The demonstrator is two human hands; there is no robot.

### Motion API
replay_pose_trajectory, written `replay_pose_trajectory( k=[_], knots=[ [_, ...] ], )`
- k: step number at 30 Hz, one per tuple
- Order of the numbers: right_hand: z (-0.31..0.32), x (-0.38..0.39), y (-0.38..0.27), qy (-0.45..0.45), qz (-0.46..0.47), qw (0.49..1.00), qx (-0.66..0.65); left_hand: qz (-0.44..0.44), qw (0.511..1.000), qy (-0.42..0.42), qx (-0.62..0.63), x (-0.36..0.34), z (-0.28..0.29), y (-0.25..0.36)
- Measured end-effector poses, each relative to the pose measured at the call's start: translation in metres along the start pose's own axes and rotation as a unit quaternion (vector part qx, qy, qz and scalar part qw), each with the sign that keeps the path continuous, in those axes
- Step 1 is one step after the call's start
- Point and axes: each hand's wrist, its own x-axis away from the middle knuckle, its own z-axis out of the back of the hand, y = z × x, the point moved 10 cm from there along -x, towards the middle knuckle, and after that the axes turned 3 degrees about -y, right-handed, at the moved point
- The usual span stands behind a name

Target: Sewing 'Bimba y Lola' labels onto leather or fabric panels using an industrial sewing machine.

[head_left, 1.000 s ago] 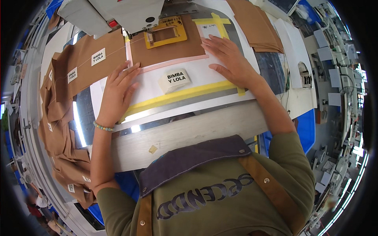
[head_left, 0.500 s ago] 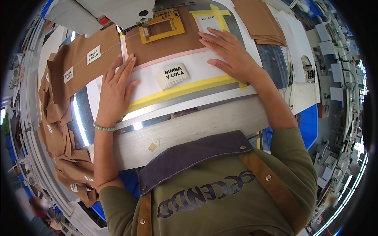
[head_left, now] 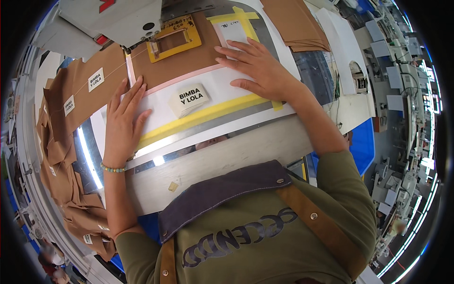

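Observation:
A flat brown panel (head_left: 205, 54) lies under the sewing machine head (head_left: 111, 26), its near edge along a pink strip (head_left: 163, 82) on a white sheet. My left hand (head_left: 124, 118) rests flat with fingers stretched out, its fingertips at the panel's near left corner. Spread fingers of my right hand (head_left: 260, 68) lie over the panel's right end, beside a white card edged with yellow tape (head_left: 243, 16). Neither hand holds anything. A yellow frame (head_left: 194, 42) with a rectangular window sits on the panel near the needle area. Between my hands is a small stack of white printed labels (head_left: 189, 100).
To the left, brown pieces with white labels (head_left: 56, 137) trail in a heap over the table edge. More brown panels (head_left: 298, 26) are stacked at the far right. A blue bin (head_left: 363, 146) stands below the table at right, and a small yellowish scrap (head_left: 173, 186) lies near me.
The whole view has shifted, so everything appears slightly farther left and lower. My hands, the brown panel and the yellow frame keep about the same places relative to each other.

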Motion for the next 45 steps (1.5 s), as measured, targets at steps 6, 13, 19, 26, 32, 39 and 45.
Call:
replay_pose_trajectory(
  k=[6,13,19,26,32,39,45],
  knots=[
    [0.004,0.001,0.001,0.003,0.001,1.0,-0.01,-0.01,1.0,0.003,0.001,0.001,0.001,0.003],
    [0.005,0.001,0.0,0.03,0.014,0.999,-0.005,-0.008,1.0,0.02,0.007,0.002,-0.001,-0.002],
    [0.037,-0.006,-0.034,0.114,0.083,0.988,-0.057,-0.024,0.993,0.067,0.093,0.001,0.016,0.009],
    [0.028,-0.039,-0.072,0.1,0.111,0.979,-0.136,-0.05,0.968,0.065,0.236,-0.009,0.014,0.06],
    [0.022,-0.043,-0.072,0.086,0.096,0.98,-0.153,-0.049,0.969,0.045,0.237,-0.014,0.008,0.062],
    [0.039,-0.048,-0.066,0.121,0.088,0.971,-0.186,-0.015,0.943,0.057,0.327,-0.019,0.012,0.051],
    [0.051,-0.083,-0.033,0.186,0.08,0.978,-0.051,0.009,0.962,0.107,0.25,-0.025,0.024,0.03]
  ],
)
